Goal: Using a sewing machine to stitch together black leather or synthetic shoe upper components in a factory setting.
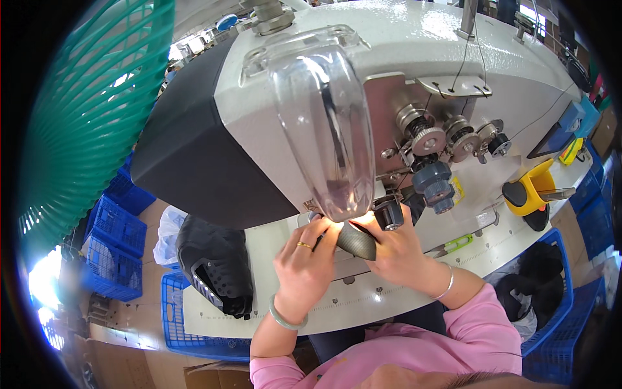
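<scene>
Both my hands are at the stitching area of a light grey sewing machine [259, 129], under its clear plastic guard [324, 136]. My left hand [303, 262] pinches the left side of a curved olive-grey mesh piece [356, 241], which looks like part of a shoe upper. On its right side, my right hand [396, 254] grips the same piece, with the fingers reaching up beside the lit needle area. The guard and my fingers hide the needle and the far part of the piece. Black shoe uppers [212, 266] lie on the table left of my left hand.
Green-handled snips [457, 244] lie on the white table [382, 295] right of my right hand. Farther right stands a yellow and black holder [532, 192]. Blue crates [116, 227] stand at left; another crate [569, 279] holds dark pieces. A green fan guard [97, 97] rises at left.
</scene>
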The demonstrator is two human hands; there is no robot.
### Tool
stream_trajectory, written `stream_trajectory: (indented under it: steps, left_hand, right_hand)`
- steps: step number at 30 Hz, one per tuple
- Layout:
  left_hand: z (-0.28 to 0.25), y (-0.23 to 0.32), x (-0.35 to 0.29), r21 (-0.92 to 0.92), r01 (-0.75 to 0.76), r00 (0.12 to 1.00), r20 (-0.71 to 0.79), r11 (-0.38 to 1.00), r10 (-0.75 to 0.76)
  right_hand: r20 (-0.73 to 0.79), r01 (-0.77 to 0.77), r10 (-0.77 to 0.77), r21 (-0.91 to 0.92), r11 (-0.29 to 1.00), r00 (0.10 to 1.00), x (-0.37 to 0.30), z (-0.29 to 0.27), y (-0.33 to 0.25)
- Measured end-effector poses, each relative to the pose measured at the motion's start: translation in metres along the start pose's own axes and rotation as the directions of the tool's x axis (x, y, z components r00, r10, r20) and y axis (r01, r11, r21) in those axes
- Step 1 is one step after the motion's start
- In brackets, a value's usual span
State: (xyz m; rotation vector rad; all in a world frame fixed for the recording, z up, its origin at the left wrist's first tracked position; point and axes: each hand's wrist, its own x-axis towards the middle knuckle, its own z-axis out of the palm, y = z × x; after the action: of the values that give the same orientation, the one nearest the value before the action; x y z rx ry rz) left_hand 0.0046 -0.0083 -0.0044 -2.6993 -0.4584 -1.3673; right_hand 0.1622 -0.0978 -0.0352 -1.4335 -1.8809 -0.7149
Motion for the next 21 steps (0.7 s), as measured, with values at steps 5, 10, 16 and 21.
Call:
stream_trajectory:
  steps: [5,10,16,21]
  left_hand:
    - [0.007,-0.009,-0.001,-0.255,0.284,0.955,-0.006,0.924,-0.295]
    - [0.016,-0.006,-0.002,-0.086,0.125,0.981,-0.139,0.988,-0.136]
    - [0.005,-0.001,-0.004,0.045,-0.033,0.999,-0.015,0.998,0.033]
    - [0.001,0.001,-0.002,0.047,-0.038,0.999,0.016,0.998,0.037]
  right_hand:
    - [-0.067,-0.073,0.088,0.194,0.978,0.994,0.006,0.006,0.003]
    - [-0.044,-0.017,0.023,0.143,0.99,0.999,0.004,0.003,0.007]
    - [0.043,-0.032,0.024,0.198,0.98,0.999,-0.003,-0.007,0.009]
    - [0.08,-0.118,0.102,0.219,0.969,0.991,-0.005,-0.005,0.004]
